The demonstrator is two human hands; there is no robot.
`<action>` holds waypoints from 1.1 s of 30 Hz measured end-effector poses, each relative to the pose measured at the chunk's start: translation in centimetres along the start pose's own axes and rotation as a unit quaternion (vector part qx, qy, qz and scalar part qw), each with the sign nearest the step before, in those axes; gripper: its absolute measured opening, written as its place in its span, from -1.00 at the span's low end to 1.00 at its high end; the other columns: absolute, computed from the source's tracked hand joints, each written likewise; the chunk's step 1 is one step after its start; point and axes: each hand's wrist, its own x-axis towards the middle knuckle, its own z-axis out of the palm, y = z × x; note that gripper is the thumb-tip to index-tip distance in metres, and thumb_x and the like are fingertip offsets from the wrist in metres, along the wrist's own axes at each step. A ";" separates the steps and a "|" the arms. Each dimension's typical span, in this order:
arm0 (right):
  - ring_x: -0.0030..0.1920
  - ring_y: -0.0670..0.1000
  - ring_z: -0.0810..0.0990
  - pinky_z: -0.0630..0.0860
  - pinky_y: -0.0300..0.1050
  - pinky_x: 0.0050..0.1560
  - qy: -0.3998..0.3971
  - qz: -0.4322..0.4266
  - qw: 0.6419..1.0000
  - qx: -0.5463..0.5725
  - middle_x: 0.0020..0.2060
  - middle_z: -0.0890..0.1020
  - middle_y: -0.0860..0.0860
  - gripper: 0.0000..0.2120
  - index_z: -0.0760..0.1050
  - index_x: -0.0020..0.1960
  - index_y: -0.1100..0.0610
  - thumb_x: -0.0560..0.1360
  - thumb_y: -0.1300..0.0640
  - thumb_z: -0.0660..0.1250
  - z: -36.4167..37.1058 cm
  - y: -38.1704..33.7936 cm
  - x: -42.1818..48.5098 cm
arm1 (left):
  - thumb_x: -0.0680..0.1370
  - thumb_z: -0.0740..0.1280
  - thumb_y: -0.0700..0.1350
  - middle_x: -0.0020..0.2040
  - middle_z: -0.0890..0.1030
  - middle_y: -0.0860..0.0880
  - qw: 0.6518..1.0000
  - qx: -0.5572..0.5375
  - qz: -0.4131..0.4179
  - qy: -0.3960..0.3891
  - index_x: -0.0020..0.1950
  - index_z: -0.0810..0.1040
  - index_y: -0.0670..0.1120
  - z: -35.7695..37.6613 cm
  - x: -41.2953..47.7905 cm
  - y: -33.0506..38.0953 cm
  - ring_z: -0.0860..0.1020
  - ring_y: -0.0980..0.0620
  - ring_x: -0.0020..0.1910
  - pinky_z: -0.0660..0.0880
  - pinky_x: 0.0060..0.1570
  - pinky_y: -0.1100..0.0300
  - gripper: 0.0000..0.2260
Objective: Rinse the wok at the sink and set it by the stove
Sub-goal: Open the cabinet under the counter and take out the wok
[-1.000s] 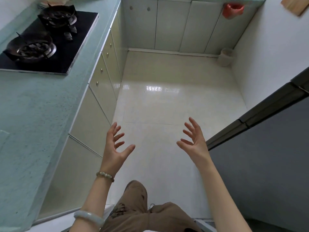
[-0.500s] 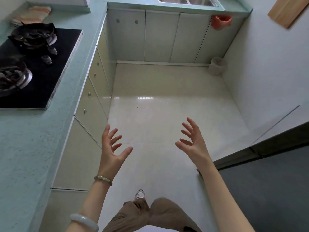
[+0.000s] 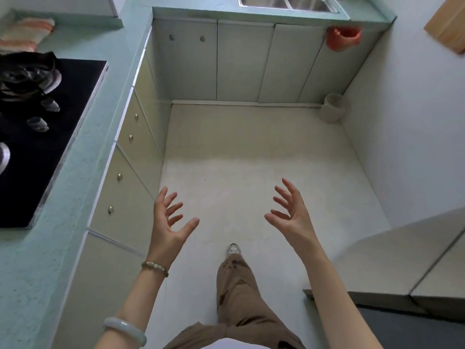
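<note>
Fingers [image 3: 162, 197] on both hands splay wide, holding nothing. On the left worktop [image 3: 63, 248] lies the black stove [image 3: 63, 122]; beside its cabinets hovers the left hand [image 3: 167, 230], then the right hand [image 3: 294, 222], both above the floor [image 3: 239, 152]. The sink [image 3: 286, 2] sits far ahead; where the wok is, I cannot tell.

the pale green countertop [image 3: 83, 172] holds a black stove [image 3: 50, 127], a folded striped cloth [image 3: 25, 31] beyond it, and the sink [image 3: 284, 2] at the far end. a bin [image 3: 333, 108] stands on the floor [image 3: 251, 152].
</note>
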 end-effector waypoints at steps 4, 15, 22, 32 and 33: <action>0.31 -0.08 0.45 0.48 -0.04 0.25 -0.002 -0.002 1.000 0.000 0.36 0.41 -0.04 -0.25 0.22 0.44 -0.16 0.43 0.39 0.38 -1.7 -1.0 8.0 | 0.30 0.45 -0.09 0.38 0.36 0.03 1.000 -0.001 -0.002 0.014 0.37 0.12 0.27 3.2 6.9 0.8 0.44 0.07 0.29 0.43 0.25 0.08 -0.23; 0.31 -0.07 0.45 0.48 -0.04 0.26 -0.043 -0.015 0.999 -0.003 0.35 0.42 -0.04 -0.23 0.20 0.47 -0.12 0.43 0.41 0.38 -4.9 -5.3 27.5 | 0.30 0.46 -0.09 0.38 0.35 0.05 0.999 0.006 0.010 0.036 0.45 0.11 0.16 10.0 24.3 4.2 0.44 0.11 0.29 0.42 0.24 0.12 -0.18; 0.31 -0.06 0.45 0.49 -0.04 0.24 -0.054 -0.029 0.998 -0.011 0.34 0.42 -0.05 -0.23 0.20 0.45 -0.13 0.42 0.41 0.39 -4.2 -6.3 38.6 | 0.31 0.45 -0.10 0.36 0.36 0.09 0.999 0.010 0.011 0.053 0.48 0.14 0.07 11.7 34.4 4.4 0.44 0.14 0.29 0.42 0.23 0.15 -0.19; 0.30 -0.05 0.45 0.50 0.03 0.24 -0.051 -0.031 0.998 0.002 0.35 0.42 -0.01 -0.23 0.21 0.47 -0.09 0.42 0.41 0.41 -2.4 -10.1 57.0 | 0.31 0.46 -0.09 0.37 0.37 0.08 0.997 0.005 0.013 0.071 0.38 0.17 0.25 12.8 52.0 5.0 0.44 0.20 0.27 0.41 0.20 0.24 -0.25; 0.30 -0.06 0.45 0.50 0.02 0.24 -0.052 -0.031 0.998 0.001 0.35 0.42 -0.02 -0.22 0.21 0.47 -0.09 0.42 0.41 0.41 -2.1 -10.5 58.6 | 0.30 0.46 -0.10 0.37 0.37 0.07 0.997 0.006 0.014 0.071 0.37 0.18 0.27 12.9 53.7 5.3 0.45 0.20 0.27 0.41 0.19 0.24 -0.25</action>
